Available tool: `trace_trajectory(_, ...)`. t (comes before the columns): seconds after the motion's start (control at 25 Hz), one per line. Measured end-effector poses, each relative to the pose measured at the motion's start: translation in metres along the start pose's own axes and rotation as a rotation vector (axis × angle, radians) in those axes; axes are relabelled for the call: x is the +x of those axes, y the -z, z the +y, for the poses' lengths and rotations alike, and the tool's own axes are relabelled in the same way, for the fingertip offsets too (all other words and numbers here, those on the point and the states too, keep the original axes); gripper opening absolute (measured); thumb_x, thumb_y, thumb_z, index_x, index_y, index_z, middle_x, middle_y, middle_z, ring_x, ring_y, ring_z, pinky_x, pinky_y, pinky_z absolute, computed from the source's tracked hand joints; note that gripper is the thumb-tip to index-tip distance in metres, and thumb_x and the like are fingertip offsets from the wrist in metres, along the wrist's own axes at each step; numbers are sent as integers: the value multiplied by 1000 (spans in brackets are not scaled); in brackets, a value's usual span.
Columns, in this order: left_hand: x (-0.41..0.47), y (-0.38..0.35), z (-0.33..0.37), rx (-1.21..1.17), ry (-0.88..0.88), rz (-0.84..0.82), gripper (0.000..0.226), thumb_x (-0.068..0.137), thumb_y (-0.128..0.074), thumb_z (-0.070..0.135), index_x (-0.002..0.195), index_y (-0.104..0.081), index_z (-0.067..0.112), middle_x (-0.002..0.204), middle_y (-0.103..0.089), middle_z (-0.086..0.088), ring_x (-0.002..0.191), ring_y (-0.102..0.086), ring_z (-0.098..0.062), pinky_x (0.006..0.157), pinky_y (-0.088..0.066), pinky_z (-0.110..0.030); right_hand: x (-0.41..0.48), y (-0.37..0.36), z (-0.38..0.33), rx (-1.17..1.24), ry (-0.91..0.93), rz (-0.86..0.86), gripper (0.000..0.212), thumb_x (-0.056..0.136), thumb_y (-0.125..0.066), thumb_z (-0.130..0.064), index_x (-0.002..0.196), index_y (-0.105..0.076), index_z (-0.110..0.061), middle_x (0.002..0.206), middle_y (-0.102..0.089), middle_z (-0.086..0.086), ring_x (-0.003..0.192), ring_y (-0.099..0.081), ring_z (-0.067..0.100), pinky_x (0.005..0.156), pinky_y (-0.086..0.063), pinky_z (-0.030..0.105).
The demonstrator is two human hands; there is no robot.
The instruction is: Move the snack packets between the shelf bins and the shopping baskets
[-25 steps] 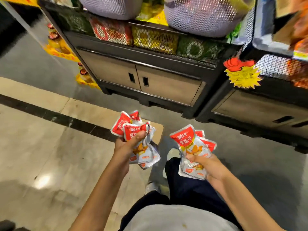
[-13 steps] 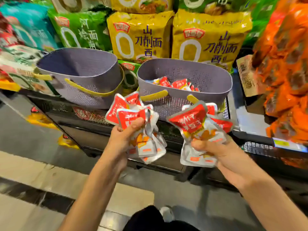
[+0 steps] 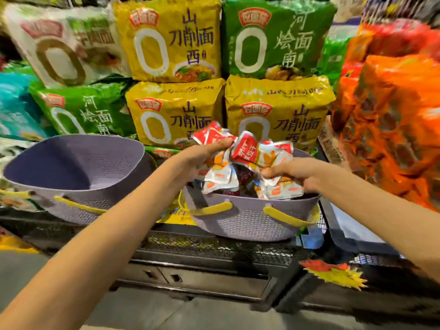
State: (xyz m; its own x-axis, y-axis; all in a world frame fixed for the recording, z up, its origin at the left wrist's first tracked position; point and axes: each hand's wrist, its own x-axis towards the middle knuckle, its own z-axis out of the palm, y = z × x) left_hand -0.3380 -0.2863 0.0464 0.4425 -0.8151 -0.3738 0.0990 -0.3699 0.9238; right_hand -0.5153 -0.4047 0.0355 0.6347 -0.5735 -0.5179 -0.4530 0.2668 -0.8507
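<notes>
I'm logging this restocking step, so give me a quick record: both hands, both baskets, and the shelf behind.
left hand: grips a bunch of snack packets above the right basket
right hand: grips a second bunch beside it
right basket: lavender, yellow handles, packets inside
left basket: no packets visible inside
behind: stacked noodle bags

Snack packets (image 3: 245, 151) are held in fingers (image 3: 219, 143) above right basket (image 3: 250, 225); other basket (image 3: 78, 163) is placed left of fingers, noodle bags (image 3: 171, 115) behind.
</notes>
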Motion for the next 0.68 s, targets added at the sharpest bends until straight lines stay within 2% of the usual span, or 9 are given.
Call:
trace_trajectory(0.12,28,-1,-17,178,110,22,30,83,-65,46,96,-61,18,98,-65,-1,77,-61,-12,80,-49,-29,26,2,12,-174,-124,4,8,81,-69,-5,85,-63,-8,70,-71,2,61,-67,13,59,-55,22)
trace_trajectory(0.2,38,-3,-24,389,83,60,42,81,-69,43,110,-62,14,107,-64,-2,87,-63,-18,78,-48,-29,35,2,18,-319,-124,77,35,70,-79,-4,100,-60,-1,99,-69,14,91,-66,24,83,-55,33)
trace_trajectory(0.28,39,-7,-25,564,38,82,52,82,-68,43,120,-59,9,113,-61,-1,98,-61,-20,77,-46,-26,38,1,20,-369,-78,150,60,58,-85,-1,107,-51,4,112,-63,22,105,-61,31,96,-48,44)
trace_trajectory(0.36,39,-7,-24,644,42,113,65,83,-64,49,126,-52,3,122,-58,-6,106,-60,-24,79,-49,-30,34,1,19,-362,-60,165,96,42,-92,-7,124,-43,7,110,-62,19,91,-65,25,84,-55,39)
trace_trajectory(0.4,39,-6,-24,694,41,151,71,83,-62,53,129,-49,1,128,-56,-12,112,-58,-29,84,-50,-34,32,1,17,-361,-37,170,111,40,-94,-10,135,-38,2,108,-61,17,74,-67,18,64,-58,31)
trace_trajectory(0.48,37,-4,-21,841,-50,220,66,86,-56,55,125,-50,2,127,-56,-19,119,-52,-35,88,-46,-37,28,1,15,-444,9,194,105,55,-89,-8,143,-31,-9,114,-58,16,57,-62,13,40,-46,18)
trace_trajectory(0.52,35,-3,-19,891,-131,243,56,88,-54,53,112,-56,3,114,-61,-19,115,-54,-36,81,-45,-36,26,2,13,-521,46,208,102,61,-86,-9,145,-29,-11,128,-53,16,76,-65,17,50,-50,19)
trace_trajectory(0.6,25,-1,-13,950,-252,262,47,90,-51,51,101,-59,6,99,-63,-15,106,-58,-35,74,-43,-35,23,4,9,-607,134,207,103,64,-86,-17,147,-25,-13,148,-36,11,126,-47,25,94,-47,31)
trace_trajectory(0.68,12,0,-11,985,-344,246,54,92,-50,48,126,-53,6,128,-58,-14,119,-52,-30,90,-42,-35,15,4,6,-569,233,208,97,69,-82,-29,147,-26,-16,151,-32,7,137,-34,23,108,-35,39)
